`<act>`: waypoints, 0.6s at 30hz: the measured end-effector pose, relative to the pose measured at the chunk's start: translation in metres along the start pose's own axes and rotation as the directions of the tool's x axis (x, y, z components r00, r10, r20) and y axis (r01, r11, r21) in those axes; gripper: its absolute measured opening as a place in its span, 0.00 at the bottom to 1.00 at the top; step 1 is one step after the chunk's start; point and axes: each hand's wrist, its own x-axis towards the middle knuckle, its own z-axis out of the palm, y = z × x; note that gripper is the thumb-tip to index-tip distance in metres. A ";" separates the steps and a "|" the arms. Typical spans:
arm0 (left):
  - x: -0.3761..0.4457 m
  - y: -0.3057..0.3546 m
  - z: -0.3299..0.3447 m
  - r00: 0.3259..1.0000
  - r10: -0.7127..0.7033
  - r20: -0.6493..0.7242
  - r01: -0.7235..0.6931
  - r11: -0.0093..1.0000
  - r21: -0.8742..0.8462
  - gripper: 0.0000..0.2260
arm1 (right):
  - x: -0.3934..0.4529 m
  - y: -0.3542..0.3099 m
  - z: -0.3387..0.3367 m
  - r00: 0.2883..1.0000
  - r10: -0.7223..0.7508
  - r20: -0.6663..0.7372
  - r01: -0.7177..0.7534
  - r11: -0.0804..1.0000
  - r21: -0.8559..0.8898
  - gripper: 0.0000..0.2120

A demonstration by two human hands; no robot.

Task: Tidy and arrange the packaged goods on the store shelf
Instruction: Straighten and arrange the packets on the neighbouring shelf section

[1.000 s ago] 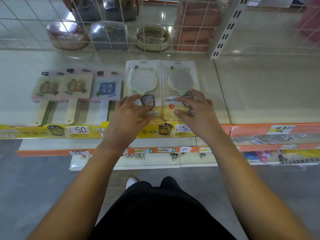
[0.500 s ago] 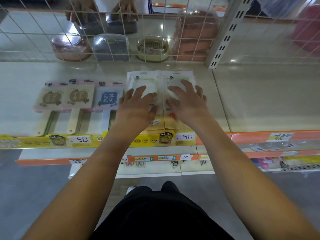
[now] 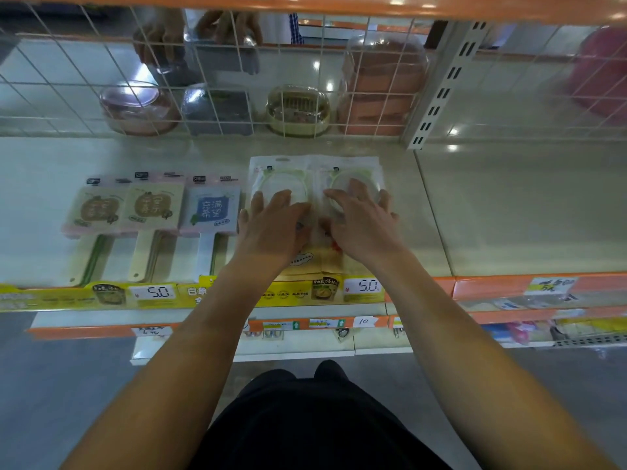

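Pale store shelf (image 3: 509, 212) with a wire grid (image 3: 237, 79) behind. Two clear mirror packs (image 3: 314, 167) lie side by side just right of three paddle-shaped packs (image 3: 152, 208). Left hand (image 3: 274, 225) and right hand (image 3: 363, 225) press flat on the mirror packs, fingers spread.

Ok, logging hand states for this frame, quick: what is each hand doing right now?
Left hand: open, fingers straight, resting flat on the left mirror pack.
Right hand: open, fingers spread, resting flat on the right mirror pack.
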 end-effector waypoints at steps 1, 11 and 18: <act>0.000 0.000 0.001 1.000 -0.009 0.008 0.009 1.000 -0.007 0.18 | 0.000 0.000 -0.001 1.000 -0.001 -0.003 0.001 1.000 0.002 0.23; -0.003 0.000 0.001 0.999 -0.043 -0.023 0.042 0.999 -0.020 0.20 | -0.005 0.001 -0.003 1.000 0.005 -0.017 -0.005 1.000 -0.015 0.27; -0.036 -0.019 -0.009 0.946 -0.124 -0.300 0.101 0.991 -0.092 0.17 | -0.009 -0.033 0.002 0.969 -0.195 -0.151 0.217 0.964 0.151 0.25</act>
